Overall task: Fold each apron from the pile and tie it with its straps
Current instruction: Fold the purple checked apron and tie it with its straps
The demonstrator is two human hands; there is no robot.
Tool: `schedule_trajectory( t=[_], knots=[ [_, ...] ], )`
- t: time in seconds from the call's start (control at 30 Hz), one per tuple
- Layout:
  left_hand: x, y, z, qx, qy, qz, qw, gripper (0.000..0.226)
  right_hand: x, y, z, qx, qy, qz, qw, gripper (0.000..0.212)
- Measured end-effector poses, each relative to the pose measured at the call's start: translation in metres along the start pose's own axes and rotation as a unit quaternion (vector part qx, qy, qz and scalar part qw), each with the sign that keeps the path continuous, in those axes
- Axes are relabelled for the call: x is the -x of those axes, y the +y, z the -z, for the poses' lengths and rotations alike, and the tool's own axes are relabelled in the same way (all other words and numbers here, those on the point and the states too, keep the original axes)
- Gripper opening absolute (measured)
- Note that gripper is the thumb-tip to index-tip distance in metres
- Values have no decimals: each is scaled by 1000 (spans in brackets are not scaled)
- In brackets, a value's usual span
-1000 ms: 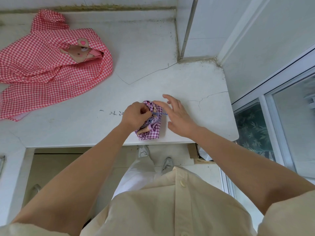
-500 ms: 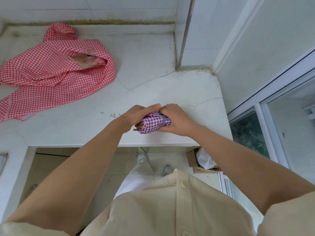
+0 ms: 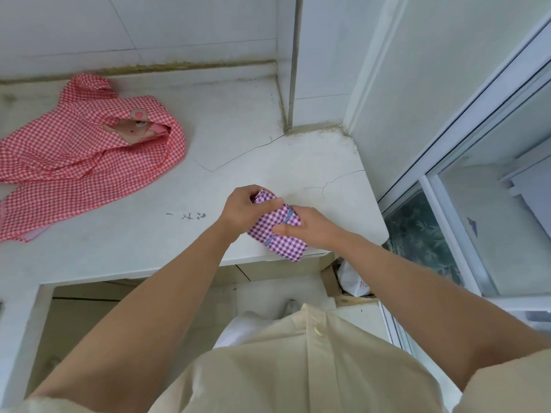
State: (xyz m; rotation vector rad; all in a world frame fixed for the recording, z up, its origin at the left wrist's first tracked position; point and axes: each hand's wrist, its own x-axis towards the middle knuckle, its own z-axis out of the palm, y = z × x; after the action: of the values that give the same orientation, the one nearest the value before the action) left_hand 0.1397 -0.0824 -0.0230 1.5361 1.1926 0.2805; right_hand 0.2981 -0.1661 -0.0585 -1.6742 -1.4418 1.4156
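A small folded purple gingham apron bundle (image 3: 278, 235) sits at the front edge of the white counter (image 3: 268, 162), its near end hanging past the edge. My left hand (image 3: 243, 211) grips the bundle's far end. My right hand (image 3: 304, 226) holds its right side, with the thumb pressed on top of the cloth. A striped strap crosses the bundle near my right fingers. A red gingham apron (image 3: 80, 162) with a bear patch lies crumpled and unfolded at the counter's far left.
A tiled wall and a corner column (image 3: 316, 70) close the back of the counter. A sliding glass door (image 3: 477, 174) stands to the right. Below the counter's right end lie a cardboard box and a white plastic bag (image 3: 353, 280).
The purple bundle has turned and been drawn toward the counter's front edge. My right hand went from open beside it to holding it; my left hand kept its grip.
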Motion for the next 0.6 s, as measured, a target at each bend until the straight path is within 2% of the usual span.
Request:
schedule_trajectory(
  t=[0.07,0.13,0.23,0.3,0.37,0.43,0.47,0.53,0.6],
  knots=[
    [-1,-1,-3,-77,82,-37,993,30,2,-7,-9,-21,-18,-11,1000,44],
    [-3,-4,-2,-144,134,-72,978,39,4,-16,-16,-56,-21,-32,998,49],
    [2,0,0,-198,167,-130,957,47,9,-28,-24,-62,42,-32,997,52],
    [6,7,3,-154,163,-124,967,46,13,-32,-26,-40,96,-7,995,48],
    [4,15,5,-9,119,-47,992,55,17,-34,-23,-72,156,-1,985,46],
    [2,22,8,139,13,60,988,89,19,-38,-18,-180,216,-17,959,46],
    [5,24,7,161,-55,84,982,92,21,-41,-13,-234,246,-22,940,47],
    [14,29,-5,168,-155,53,972,66,24,-45,-3,-281,286,-35,915,45],
    [15,35,-23,142,-133,-10,981,42,27,-49,9,-305,305,-52,901,39]
  ],
)
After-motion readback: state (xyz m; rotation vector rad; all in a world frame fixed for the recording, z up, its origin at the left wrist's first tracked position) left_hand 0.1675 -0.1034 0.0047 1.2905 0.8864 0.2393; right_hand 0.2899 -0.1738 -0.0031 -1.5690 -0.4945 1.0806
